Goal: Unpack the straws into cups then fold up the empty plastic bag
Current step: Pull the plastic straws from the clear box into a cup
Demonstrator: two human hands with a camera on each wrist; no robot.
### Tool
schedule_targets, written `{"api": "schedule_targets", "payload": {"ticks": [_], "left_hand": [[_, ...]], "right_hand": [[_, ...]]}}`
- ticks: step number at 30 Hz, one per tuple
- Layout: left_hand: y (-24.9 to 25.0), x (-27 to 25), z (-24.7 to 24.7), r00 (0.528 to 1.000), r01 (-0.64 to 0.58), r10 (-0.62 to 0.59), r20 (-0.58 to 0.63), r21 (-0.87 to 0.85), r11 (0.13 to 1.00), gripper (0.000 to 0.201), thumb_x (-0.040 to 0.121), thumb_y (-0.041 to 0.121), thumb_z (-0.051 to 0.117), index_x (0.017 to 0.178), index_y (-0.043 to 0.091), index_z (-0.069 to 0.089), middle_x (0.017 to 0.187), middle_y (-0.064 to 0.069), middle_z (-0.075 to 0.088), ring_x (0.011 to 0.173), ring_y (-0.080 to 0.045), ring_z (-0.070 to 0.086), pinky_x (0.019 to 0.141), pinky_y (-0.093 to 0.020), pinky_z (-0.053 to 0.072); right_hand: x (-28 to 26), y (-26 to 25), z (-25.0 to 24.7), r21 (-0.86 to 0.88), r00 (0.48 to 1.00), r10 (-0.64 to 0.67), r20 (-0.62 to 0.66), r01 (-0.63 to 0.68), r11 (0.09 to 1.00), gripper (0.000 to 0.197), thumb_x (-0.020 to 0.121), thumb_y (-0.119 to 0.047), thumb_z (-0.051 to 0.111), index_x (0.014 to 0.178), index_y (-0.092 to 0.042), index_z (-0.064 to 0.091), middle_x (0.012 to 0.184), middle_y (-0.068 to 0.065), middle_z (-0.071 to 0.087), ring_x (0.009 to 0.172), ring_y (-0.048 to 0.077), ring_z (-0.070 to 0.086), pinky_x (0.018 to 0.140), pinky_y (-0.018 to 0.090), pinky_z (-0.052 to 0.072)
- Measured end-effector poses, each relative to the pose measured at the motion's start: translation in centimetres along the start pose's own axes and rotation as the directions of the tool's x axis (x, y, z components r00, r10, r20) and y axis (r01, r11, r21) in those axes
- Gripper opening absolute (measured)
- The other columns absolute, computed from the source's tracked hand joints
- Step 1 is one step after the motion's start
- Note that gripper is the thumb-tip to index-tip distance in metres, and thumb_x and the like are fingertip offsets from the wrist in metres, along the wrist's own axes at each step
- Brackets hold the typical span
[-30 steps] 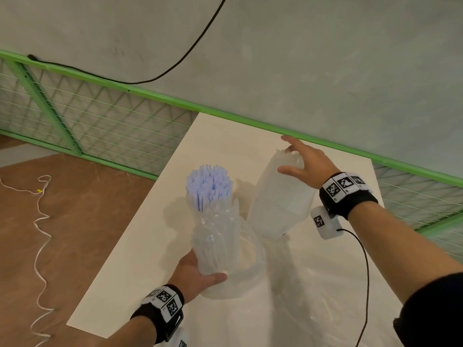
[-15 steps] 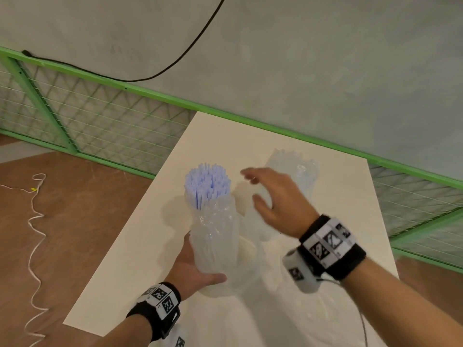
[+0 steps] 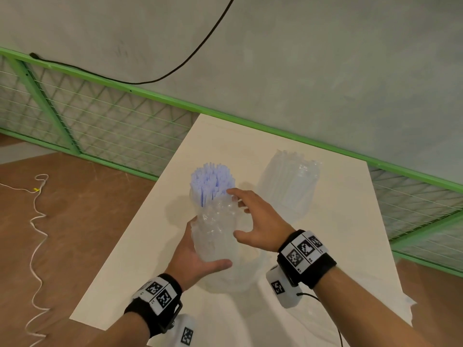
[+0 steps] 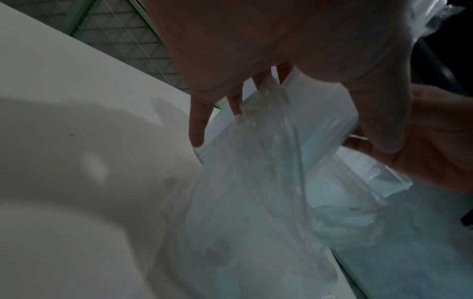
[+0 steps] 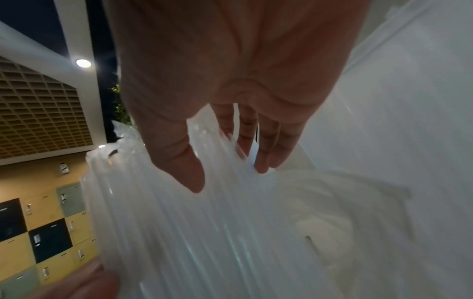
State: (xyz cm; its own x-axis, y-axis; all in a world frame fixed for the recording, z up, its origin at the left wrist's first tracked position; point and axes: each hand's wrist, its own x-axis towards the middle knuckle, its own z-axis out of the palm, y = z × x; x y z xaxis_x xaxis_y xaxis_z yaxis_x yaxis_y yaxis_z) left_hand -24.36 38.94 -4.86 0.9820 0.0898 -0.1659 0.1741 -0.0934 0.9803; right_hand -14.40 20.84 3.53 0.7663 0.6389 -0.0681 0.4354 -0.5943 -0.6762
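A bundle of pale blue straws [image 3: 213,182] stands upright, its lower part still wrapped in a crinkled clear plastic bag [image 3: 216,234]. Its base sits in a clear cup [image 3: 248,274] on the white table [image 3: 140,261]. My left hand [image 3: 200,259] grips the wrapped bundle low down, thumb in front. My right hand [image 3: 246,216] is open, with spread fingers at the bag's upper edge just below the straw tips. The right wrist view has my straight fingers [image 5: 263,157] over the bundle [image 5: 179,222]. In the left wrist view my fingers [image 4: 197,125] curl around the bag [image 4: 256,161].
A second cup of clear straws [image 3: 288,186] stands alone at the back right of the table. A sheet of clear plastic [image 3: 333,311] lies on the table near its front right. The table's left edge drops to a brown floor [image 3: 75,221]; a green mesh fence [image 3: 112,126] runs behind.
My right hand let go of the clear straws at the back right and came over to the blue bundle. My left hand kept its grip.
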Motion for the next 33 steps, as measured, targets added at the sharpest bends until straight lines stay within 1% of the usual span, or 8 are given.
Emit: {"api": "schedule_targets", "payload": {"ticks": [5, 8, 12, 15, 21, 25, 29, 33], "left_hand": [[0.7, 0.3, -0.2, 1.0, -0.01, 0.009, 0.03, 0.028, 1.0, 0.104, 0.045, 0.042, 0.096, 0.132, 0.048, 0.038, 0.123, 0.024, 0.058, 0.118, 0.002, 0.054, 0.1, -0.029, 0.045], [1.5, 0.2, -0.3, 0.992, -0.06, 0.057, 0.109, 0.025, 0.998, 0.102, 0.052, 0.032, 0.096, 0.131, 0.055, 0.036, 0.127, 0.027, 0.056, 0.124, 0.0, 0.051, 0.101, -0.026, 0.042], [2.1, -0.2, 0.0, 0.977, -0.123, 0.119, 0.179, 0.012, 0.992, 0.104, 0.057, 0.015, 0.095, 0.141, 0.034, 0.036, 0.136, 0.017, 0.055, 0.129, -0.006, 0.05, 0.104, -0.023, 0.041], [2.4, -0.5, 0.3, 0.969, -0.143, 0.139, 0.203, 0.005, 0.99, 0.1, 0.061, 0.006, 0.092, 0.141, 0.031, 0.037, 0.133, 0.017, 0.057, 0.128, -0.006, 0.052, 0.102, -0.018, 0.042], [2.6, -0.6, 0.9, 0.984, -0.116, 0.121, 0.133, -0.046, 0.992, 0.094, 0.062, 0.011, 0.091, 0.139, 0.033, 0.042, 0.129, 0.007, 0.063, 0.123, -0.015, 0.058, 0.106, -0.045, 0.045], [2.6, -0.8, 1.0, 0.988, -0.112, 0.115, 0.107, -0.031, 0.993, 0.093, 0.057, 0.021, 0.09, 0.134, 0.045, 0.042, 0.128, 0.016, 0.062, 0.121, -0.007, 0.058, 0.103, -0.036, 0.046], [2.3, -1.1, 1.0, 0.99, -0.095, 0.097, 0.104, -0.024, 0.995, 0.093, 0.059, 0.02, 0.09, 0.135, 0.042, 0.041, 0.127, 0.021, 0.06, 0.121, -0.002, 0.056, 0.099, -0.027, 0.045], [2.1, -1.2, 1.0, 0.994, -0.062, 0.064, 0.083, -0.025, 0.998, 0.095, 0.055, 0.029, 0.089, 0.135, 0.045, 0.041, 0.125, 0.025, 0.06, 0.119, 0.003, 0.055, 0.097, -0.021, 0.045]], "right_hand": [[-0.4, -0.4, 0.7, 0.041, 0.997, -0.01, -0.072, 0.013, 0.999, 0.07, 0.074, -0.015, 0.075, 0.135, -0.026, 0.042, 0.129, -0.011, 0.048, 0.108, 0.004, 0.048, 0.088, 0.007, 0.036], [-1.4, -0.6, 1.0, 0.081, 0.997, -0.009, -0.077, 0.015, 0.997, 0.064, 0.074, -0.016, 0.073, 0.129, -0.027, 0.043, 0.124, -0.015, 0.053, 0.11, -0.002, 0.05, 0.09, 0.009, 0.036], [-3.1, -1.2, 1.9, 0.141, 0.996, -0.019, -0.09, 0.032, 0.989, 0.062, 0.074, -0.011, 0.065, 0.13, -0.025, 0.041, 0.119, -0.013, 0.055, 0.113, 0.002, 0.053, 0.095, 0.018, 0.042], [-4.0, -1.7, 2.9, 0.172, 0.992, -0.02, -0.127, 0.042, 0.984, 0.069, 0.074, -0.009, 0.055, 0.138, -0.027, 0.036, 0.126, -0.013, 0.053, 0.119, 0.005, 0.051, 0.101, 0.028, 0.043], [-4.2, -2.1, 3.6, 0.202, 0.978, -0.029, -0.204, 0.071, 0.977, 0.068, 0.081, -0.005, 0.05, 0.144, -0.02, 0.03, 0.135, -0.003, 0.047, 0.127, 0.011, 0.045, 0.107, 0.028, 0.038], [-4.5, -1.6, 3.8, 0.118, 0.941, -0.068, -0.331, 0.113, 0.987, 0.06, 0.078, 0.0, 0.059, 0.135, -0.013, 0.043, 0.128, -0.001, 0.047, 0.121, 0.006, 0.046, 0.103, 0.018, 0.035], [-5.2, -1.3, 4.0, 0.141, 0.909, -0.005, -0.417, 0.07, 0.988, 0.06, 0.078, 0.001, 0.06, 0.133, -0.02, 0.047, 0.118, -0.009, 0.058, 0.116, 0.002, 0.052, 0.099, 0.011, 0.035], [-5.4, -1.1, 4.1, 0.147, 0.866, 0.004, -0.5, 0.08, 0.986, 0.05, 0.082, -0.002, 0.062, 0.127, -0.021, 0.052, 0.112, -0.008, 0.064, 0.11, 0.003, 0.058, 0.096, 0.01, 0.037]]}}
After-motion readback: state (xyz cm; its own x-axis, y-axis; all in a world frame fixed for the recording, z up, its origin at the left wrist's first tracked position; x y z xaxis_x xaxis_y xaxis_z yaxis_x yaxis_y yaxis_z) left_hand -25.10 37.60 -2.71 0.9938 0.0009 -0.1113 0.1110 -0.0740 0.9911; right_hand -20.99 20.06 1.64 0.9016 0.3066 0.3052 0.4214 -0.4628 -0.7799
